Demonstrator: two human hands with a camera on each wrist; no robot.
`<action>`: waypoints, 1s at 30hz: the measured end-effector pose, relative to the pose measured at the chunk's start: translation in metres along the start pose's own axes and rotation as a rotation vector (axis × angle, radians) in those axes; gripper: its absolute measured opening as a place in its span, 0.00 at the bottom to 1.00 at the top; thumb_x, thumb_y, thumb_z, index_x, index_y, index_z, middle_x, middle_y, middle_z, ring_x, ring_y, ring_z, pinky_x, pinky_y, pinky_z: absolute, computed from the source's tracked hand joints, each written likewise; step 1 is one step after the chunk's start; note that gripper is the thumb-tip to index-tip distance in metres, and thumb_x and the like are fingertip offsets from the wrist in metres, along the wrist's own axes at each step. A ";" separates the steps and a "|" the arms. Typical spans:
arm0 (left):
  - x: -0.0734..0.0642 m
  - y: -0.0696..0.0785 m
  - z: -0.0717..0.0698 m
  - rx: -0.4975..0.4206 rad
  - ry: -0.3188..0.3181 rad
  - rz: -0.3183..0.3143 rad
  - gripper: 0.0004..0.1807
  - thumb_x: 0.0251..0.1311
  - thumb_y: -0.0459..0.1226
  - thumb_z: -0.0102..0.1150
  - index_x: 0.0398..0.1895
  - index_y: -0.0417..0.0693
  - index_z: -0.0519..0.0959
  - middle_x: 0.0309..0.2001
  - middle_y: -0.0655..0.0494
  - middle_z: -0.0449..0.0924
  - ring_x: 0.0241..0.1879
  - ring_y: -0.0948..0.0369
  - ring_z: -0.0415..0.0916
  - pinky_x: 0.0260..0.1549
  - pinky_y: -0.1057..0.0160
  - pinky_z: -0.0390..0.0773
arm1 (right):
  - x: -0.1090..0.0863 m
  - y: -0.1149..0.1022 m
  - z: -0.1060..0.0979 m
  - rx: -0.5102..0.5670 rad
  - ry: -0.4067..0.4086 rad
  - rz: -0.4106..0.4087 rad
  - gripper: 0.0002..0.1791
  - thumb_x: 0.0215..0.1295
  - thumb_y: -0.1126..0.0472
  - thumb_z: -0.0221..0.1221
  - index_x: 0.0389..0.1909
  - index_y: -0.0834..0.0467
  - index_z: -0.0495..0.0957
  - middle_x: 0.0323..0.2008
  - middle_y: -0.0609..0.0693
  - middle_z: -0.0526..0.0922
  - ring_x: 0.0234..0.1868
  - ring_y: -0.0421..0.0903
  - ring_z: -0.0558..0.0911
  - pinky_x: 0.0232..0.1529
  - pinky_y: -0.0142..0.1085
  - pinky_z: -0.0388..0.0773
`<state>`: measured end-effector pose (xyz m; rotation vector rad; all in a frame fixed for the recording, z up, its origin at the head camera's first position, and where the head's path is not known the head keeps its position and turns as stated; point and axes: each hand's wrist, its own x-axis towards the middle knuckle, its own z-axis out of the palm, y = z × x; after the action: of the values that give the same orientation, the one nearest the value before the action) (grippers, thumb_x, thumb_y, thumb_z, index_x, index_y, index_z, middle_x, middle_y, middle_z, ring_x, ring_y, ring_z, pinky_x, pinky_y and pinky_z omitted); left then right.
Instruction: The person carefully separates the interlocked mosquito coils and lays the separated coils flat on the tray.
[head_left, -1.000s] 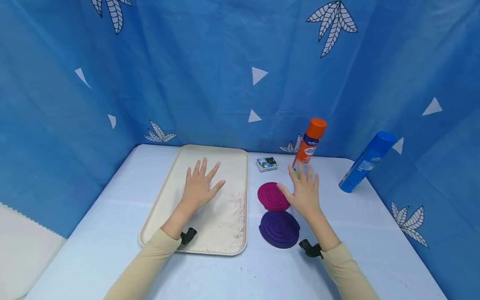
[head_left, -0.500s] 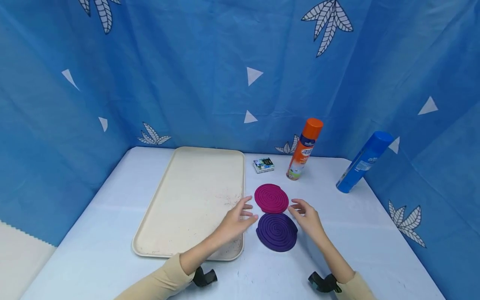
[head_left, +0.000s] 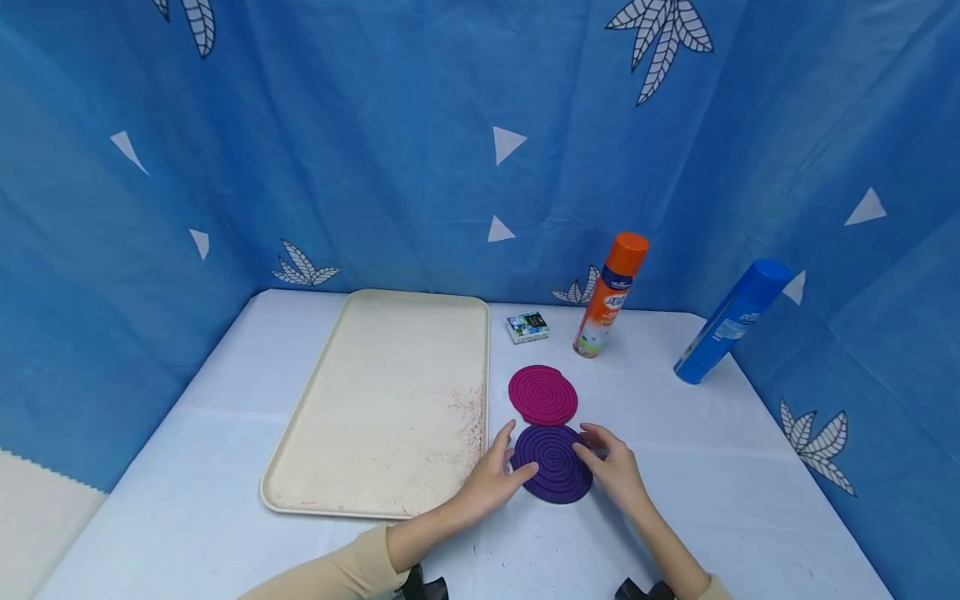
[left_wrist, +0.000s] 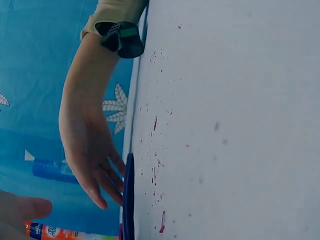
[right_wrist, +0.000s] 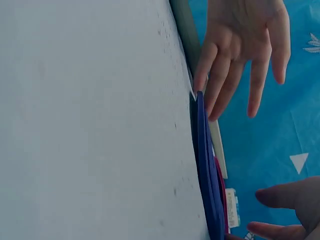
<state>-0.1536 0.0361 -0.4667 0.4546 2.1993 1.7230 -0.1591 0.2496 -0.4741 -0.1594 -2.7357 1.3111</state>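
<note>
A purple spiral coaster (head_left: pixel 553 464) lies flat on the table, its far edge against a magenta spiral coaster (head_left: pixel 543 395). At its left edge is my left hand (head_left: pixel 491 482), thumb over the rim and fingers loosely extended. My right hand (head_left: pixel 611 468) is at the opposite edge, its thumb and fingertips right at the rim. In the right wrist view, the left hand (right_wrist: pixel 245 52) has spread fingers, with the lower fingertips beside the edge-on purple coaster (right_wrist: pixel 205 160). The left wrist view shows the right hand (left_wrist: pixel 92 150) with slightly bent fingers near that coaster (left_wrist: pixel 129 195).
A cream tray (head_left: pixel 405 400) with reddish specks along its right side lies to the left. Behind the coasters are a small patterned box (head_left: pixel 527 327) and an orange spray can (head_left: pixel 611 296). A blue can (head_left: pixel 731 323) stands farther right. Blue curtain (head_left: pixel 375 167) encloses the table.
Both hands drew back from over the tray and the orange can, first to either side of the coasters, then nearer to the purple one's edges. The coasters stay in place.
</note>
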 end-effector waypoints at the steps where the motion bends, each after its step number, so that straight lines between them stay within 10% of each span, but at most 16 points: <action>1: 0.000 -0.001 0.000 -0.015 -0.002 -0.003 0.42 0.64 0.43 0.53 0.74 0.36 0.45 0.71 0.28 0.49 0.67 0.33 0.57 0.61 0.39 0.67 | -0.001 0.000 0.001 0.020 -0.004 0.003 0.21 0.60 0.66 0.61 0.54 0.67 0.74 0.48 0.65 0.82 0.51 0.59 0.79 0.50 0.47 0.80; 10: 0.001 -0.005 -0.001 -0.032 0.027 -0.031 0.33 0.64 0.41 0.52 0.70 0.37 0.58 0.67 0.29 0.60 0.65 0.36 0.62 0.60 0.40 0.70 | -0.003 -0.003 -0.006 0.362 -0.138 0.240 0.30 0.54 0.76 0.60 0.61 0.68 0.68 0.43 0.55 0.74 0.34 0.40 0.79 0.33 0.27 0.78; 16: 0.014 0.003 -0.019 -0.061 0.123 -0.011 0.30 0.63 0.39 0.54 0.68 0.39 0.63 0.68 0.33 0.61 0.64 0.38 0.65 0.60 0.46 0.72 | 0.008 -0.019 -0.022 0.601 -0.295 0.226 0.39 0.59 0.73 0.58 0.71 0.65 0.52 0.36 0.41 0.83 0.31 0.32 0.82 0.30 0.25 0.80; 25: 0.057 0.051 -0.082 -0.166 0.119 0.048 0.37 0.60 0.31 0.60 0.72 0.44 0.57 0.50 0.34 0.79 0.42 0.53 0.84 0.40 0.59 0.85 | 0.049 -0.096 -0.023 0.882 -0.075 0.276 0.39 0.62 0.76 0.55 0.72 0.53 0.55 0.36 0.39 0.83 0.36 0.33 0.83 0.38 0.25 0.82; 30: 0.065 0.075 -0.104 -0.298 0.215 0.163 0.32 0.60 0.28 0.58 0.68 0.45 0.63 0.49 0.32 0.79 0.35 0.64 0.84 0.37 0.65 0.85 | 0.061 -0.126 -0.017 1.042 -0.123 0.215 0.38 0.63 0.76 0.52 0.73 0.54 0.54 0.42 0.43 0.81 0.37 0.35 0.85 0.38 0.26 0.83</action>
<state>-0.2526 -0.0093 -0.3730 0.3989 2.0370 2.2381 -0.2230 0.1929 -0.3625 -0.2746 -1.7796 2.6379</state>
